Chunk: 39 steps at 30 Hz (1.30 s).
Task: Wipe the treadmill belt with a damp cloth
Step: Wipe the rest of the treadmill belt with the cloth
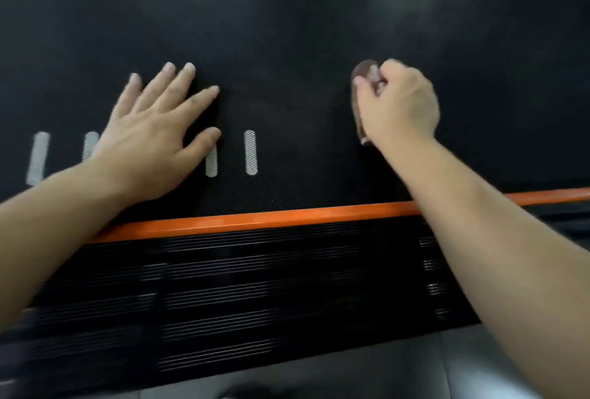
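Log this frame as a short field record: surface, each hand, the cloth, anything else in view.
surface: black treadmill belt, white dash marks near its edge
left hand: flat on the belt, fingers spread, holds nothing, covers part of the dash row
right hand: grips the cloth on the belt
cloth: brownish, bunched, mostly hidden by the hand; dampness cannot be told
edge: orange strip, then ribbed black side rail
below: grey floor

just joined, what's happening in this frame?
A person is wiping a black treadmill belt. The right hand grips a bunched brownish cloth against the belt. The left hand lies flat, fingers spread, over the white dash marks. Both arms reach across the orange trim and ribbed side rail.
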{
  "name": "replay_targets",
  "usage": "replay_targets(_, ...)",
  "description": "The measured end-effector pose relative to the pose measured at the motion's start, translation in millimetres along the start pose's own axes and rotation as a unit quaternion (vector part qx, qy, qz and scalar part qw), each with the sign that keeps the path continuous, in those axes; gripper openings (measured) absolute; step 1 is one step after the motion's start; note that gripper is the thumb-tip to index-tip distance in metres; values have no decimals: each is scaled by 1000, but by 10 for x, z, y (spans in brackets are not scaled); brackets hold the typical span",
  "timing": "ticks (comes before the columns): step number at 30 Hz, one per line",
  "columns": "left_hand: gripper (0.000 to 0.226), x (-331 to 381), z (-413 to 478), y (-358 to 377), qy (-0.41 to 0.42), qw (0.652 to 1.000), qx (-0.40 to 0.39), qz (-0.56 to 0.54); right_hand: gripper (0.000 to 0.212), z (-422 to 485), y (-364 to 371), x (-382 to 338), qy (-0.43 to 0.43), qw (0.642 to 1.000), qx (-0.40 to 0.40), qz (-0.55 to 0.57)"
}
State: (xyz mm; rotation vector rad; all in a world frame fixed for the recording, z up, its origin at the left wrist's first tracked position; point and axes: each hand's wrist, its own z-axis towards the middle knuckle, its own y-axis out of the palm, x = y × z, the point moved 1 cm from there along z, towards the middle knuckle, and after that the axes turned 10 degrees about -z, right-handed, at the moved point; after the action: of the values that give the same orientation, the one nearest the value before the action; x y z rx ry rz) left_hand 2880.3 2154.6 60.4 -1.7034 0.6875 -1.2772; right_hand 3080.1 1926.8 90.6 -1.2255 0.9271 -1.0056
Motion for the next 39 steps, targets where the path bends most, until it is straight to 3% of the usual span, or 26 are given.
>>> replay_targets(2, 72, -44, -32, 45, 17, 1000, 11, 18, 33, -48, 43, -216, -32, 999, 12, 28)
replay_targets(6, 70, -35, -11, 65, 19, 999, 37, 28, 30, -599, 26, -626, -310, 942, -57, 115)
replay_targets(8, 69, -49, -34, 70, 16, 999, 41, 26, 30, -356, 5, -491, -292, 951, -43, 90)
replay_targets(11, 68, -46, -25, 80, 17, 999, 48, 9, 31, -92, 57, -347, -127, 989, 5, 81)
replay_targets(13, 68, -43, -13, 89, 22, 998, 51, 6, 32, -383, 98, -497, -229, 968, 3, 98)
replay_targets(15, 69, -47, -18, 91, 23, 998, 54, 11, 32, -622, 63, -546, -371, 918, -62, 125)
replay_targets(16, 68, -47, -25, 91, 24, 998, 55, 12, 33, -547, 28, -485, -395, 908, -68, 121)
replay_targets(17, 68, -47, -29, 93, 22, 998, 55, 11, 34, -373, 26, -402, -367, 923, -51, 101)
replay_targets(19, 68, -37, -29, 85, 18, 998, 53, 6, 35, -73, 13, -222, -205, 976, -11, 78)
replay_targets(20, 67, -28, -32, 79, 16, 998, 53, 7, 36, -88, 4, -192, -155, 985, -3, 73)
replay_targets(21, 67, -20, -30, 73, 14, 998, 54, 10, 36, -223, -14, -237, -166, 983, -7, 75)
replay_targets(23, 68, -1, -31, 65, 11, 999, 51, 15, 32, -637, -49, -388, -284, 953, -53, 91)
replay_targets(25, 68, 3, -39, 59, 10, 999, 46, 18, 30, -788, -113, -296, -311, 940, -94, 102)
replay_targets(28, 68, 25, -38, 51, -2, 999, 41, 20, 28, -510, -112, 134, -145, 984, -79, 62)
replay_targets(30, 69, 43, -24, 32, -4, 999, 38, 27, 30, -568, -130, 208, -69, 995, -50, 47)
replay_targets(35, 70, 9, -34, 29, 2, 999, 29, 20, 35, -905, -164, -42, -154, 980, -106, 69)
replay_targets(39, 67, -35, -16, 44, 10, 999, 36, 25, 29, -780, -241, 131, 7, 999, -51, -9)
